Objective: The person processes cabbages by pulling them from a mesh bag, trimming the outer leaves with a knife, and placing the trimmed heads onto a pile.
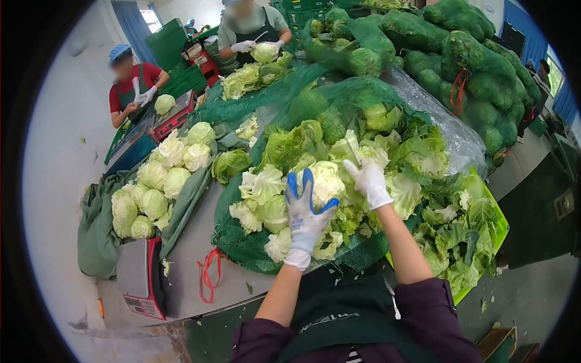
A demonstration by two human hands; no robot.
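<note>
My left hand (307, 221), in a white glove with blue fingertips, grips a pale, trimmed cabbage (324, 184) from its near left side, fingers and thumb spread around it. My right hand (369, 181), in a thin white glove, is closed around a knife (353, 148) whose narrow blade points up and away, just right of that cabbage. Loose green leaves and more cabbage heads (272, 213) surround both hands on an opened green net sack (242, 248).
Trimmed cabbages (154, 204) fill a green cloth-lined container at left, beside a scale (140, 278). A lime-green crate (501, 227) of leaves stands at right. Full net sacks (478, 72) are piled at back right. Two co-workers (251, 30) handle produce across the table.
</note>
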